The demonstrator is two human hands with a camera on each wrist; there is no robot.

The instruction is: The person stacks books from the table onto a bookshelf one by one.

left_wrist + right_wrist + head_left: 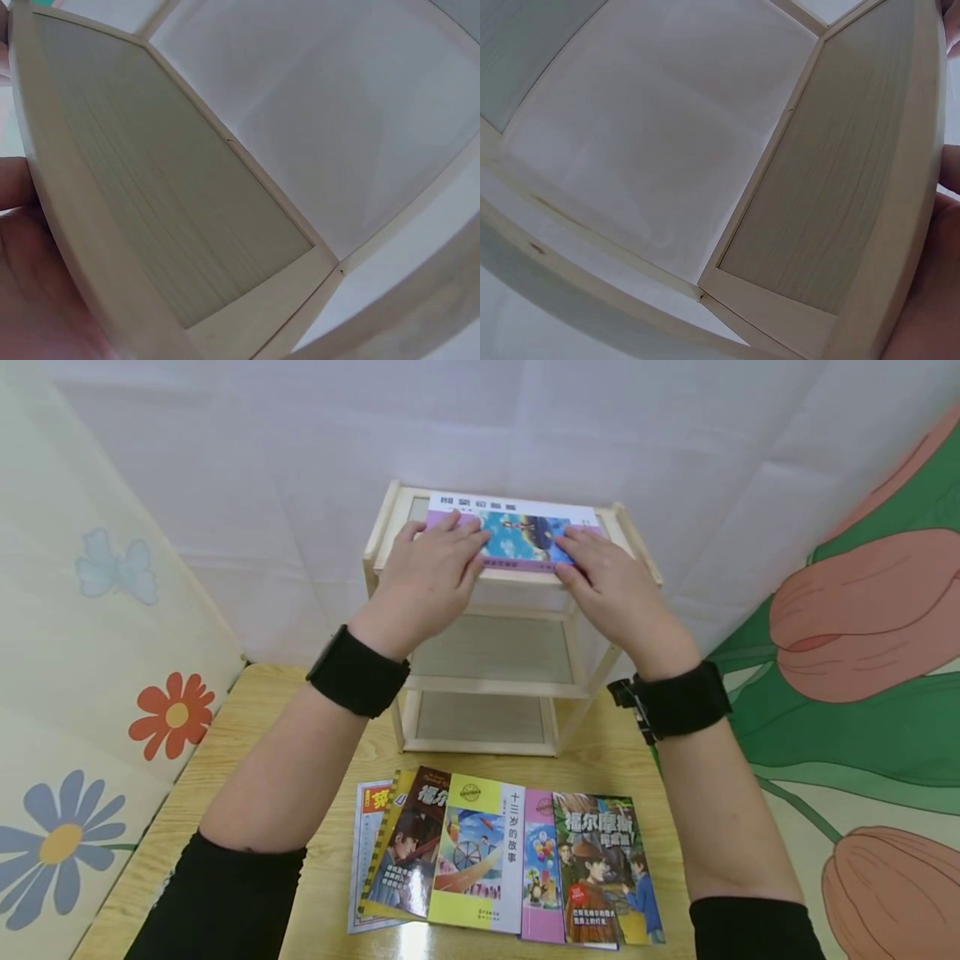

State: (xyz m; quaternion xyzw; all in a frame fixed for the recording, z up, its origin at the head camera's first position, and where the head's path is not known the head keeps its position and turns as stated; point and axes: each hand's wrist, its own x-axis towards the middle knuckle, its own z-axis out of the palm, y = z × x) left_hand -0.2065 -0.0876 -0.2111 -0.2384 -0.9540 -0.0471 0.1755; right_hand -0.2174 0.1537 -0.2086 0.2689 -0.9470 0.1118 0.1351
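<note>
A book with a blue picture and a white and purple cover [517, 531] lies flat on the top shelf of a small wooden rack [495, 687], its spine facing me. My left hand [427, 581] rests on its left part, fingers spread over the cover and thumb near the front edge. On the right end lie the fingers of my right hand [611, 585], with that thumb at the spine. Both wrist views look up under the rack's top panel, and a bit of the left hand [22, 262] and the right hand [934, 277] shows beside its front rail.
In front of the rack, several overlapping books [480, 852] lie fanned on the wooden table [247, 727]. Two lower shelves [491, 647] sit under the top one. A white cloth [315, 460] hangs behind, with flower-patterned panels [862, 618] at both sides.
</note>
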